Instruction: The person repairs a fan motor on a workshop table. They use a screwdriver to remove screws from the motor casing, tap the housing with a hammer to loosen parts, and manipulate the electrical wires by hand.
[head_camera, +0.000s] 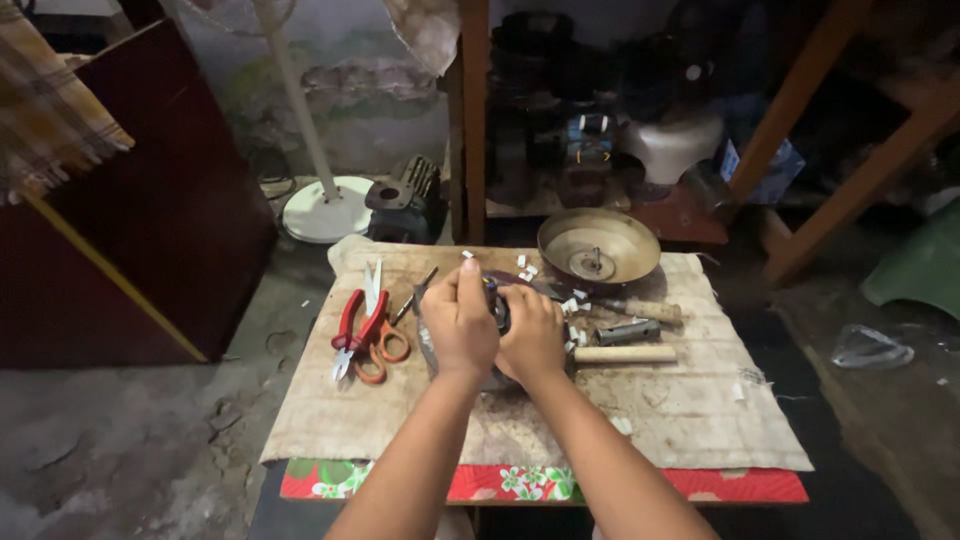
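Note:
My left hand (458, 322) and my right hand (531, 335) are closed together over a dark round metal part (497, 308) at the middle of a low table covered by a worn beige mat (690, 410). Most of the part is hidden under my fingers. Red-handled pliers (352, 325) and orange-handled scissors (384, 338) lie just left of my left hand. To the right of my right hand lie a wooden handle (625, 354), a small metal cylinder (626, 331) and another wooden-handled tool (640, 310).
A shallow round metal dish (598, 246) sits at the mat's far edge, with small white bits (526, 268) scattered near it. A white fan base (326, 208) and a dark motor (405, 200) stand on the floor behind. A dark red cabinet (160, 210) is at the left, cluttered wooden shelves behind.

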